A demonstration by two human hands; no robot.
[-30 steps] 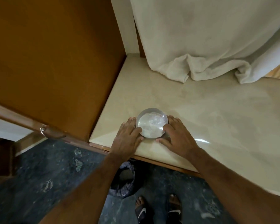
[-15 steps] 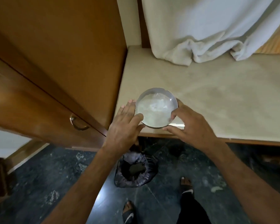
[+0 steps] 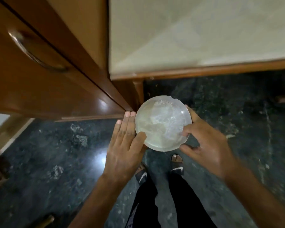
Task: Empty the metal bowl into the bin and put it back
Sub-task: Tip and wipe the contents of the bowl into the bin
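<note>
Metal bowl (image 3: 163, 123) held in the air above the dark floor (image 3: 56, 153), off the counter (image 3: 196, 38) at 12 o'clock. Left hand (image 3: 126, 148) clasps its 9 o'clock rim, right hand (image 3: 206, 145) its 3 o'clock rim. Whitish residue inside. Wooden cabinet (image 3: 39, 63) at 10 o'clock.

Metal bowl (image 3: 163, 123): round, shallow, silvery, rim notched at far edge; whitish residue inside; upright, mouth up, held in air above dark floor.
</note>
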